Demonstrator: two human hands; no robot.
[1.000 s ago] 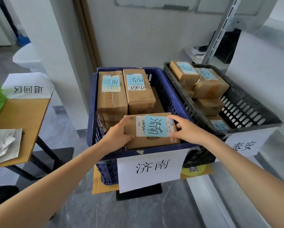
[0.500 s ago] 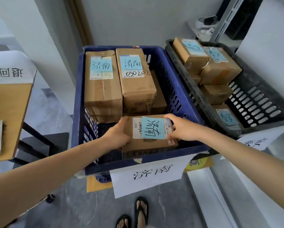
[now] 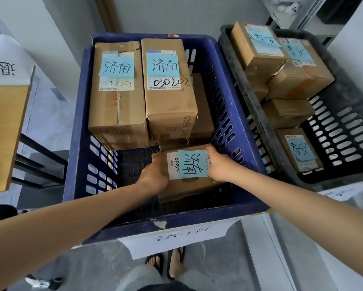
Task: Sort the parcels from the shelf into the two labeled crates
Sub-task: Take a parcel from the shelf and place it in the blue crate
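A small cardboard parcel (image 3: 189, 181) with a blue handwritten label sits low inside the blue crate (image 3: 77, 131), near its front wall. My left hand (image 3: 153, 175) grips the parcel's left end and my right hand (image 3: 218, 164) grips its right end. Two taller parcels (image 3: 117, 97) (image 3: 168, 89) with the same blue labels stand at the back of this crate. The black crate (image 3: 344, 127) to the right holds several smaller parcels (image 3: 258, 47) with a different blue label. A paper sign (image 3: 176, 238) hangs on the blue crate's front.
A wooden table (image 3: 4, 131) with a white paper sign stands at the left. A metal shelf frame (image 3: 302, 13) rises behind the black crate. My sandalled feet (image 3: 165, 265) are on the grey floor below the blue crate.
Both hands have carried the parcel down deeper into the blue crate. My head has come closer and tilted downward, so the crates look larger and my feet show.
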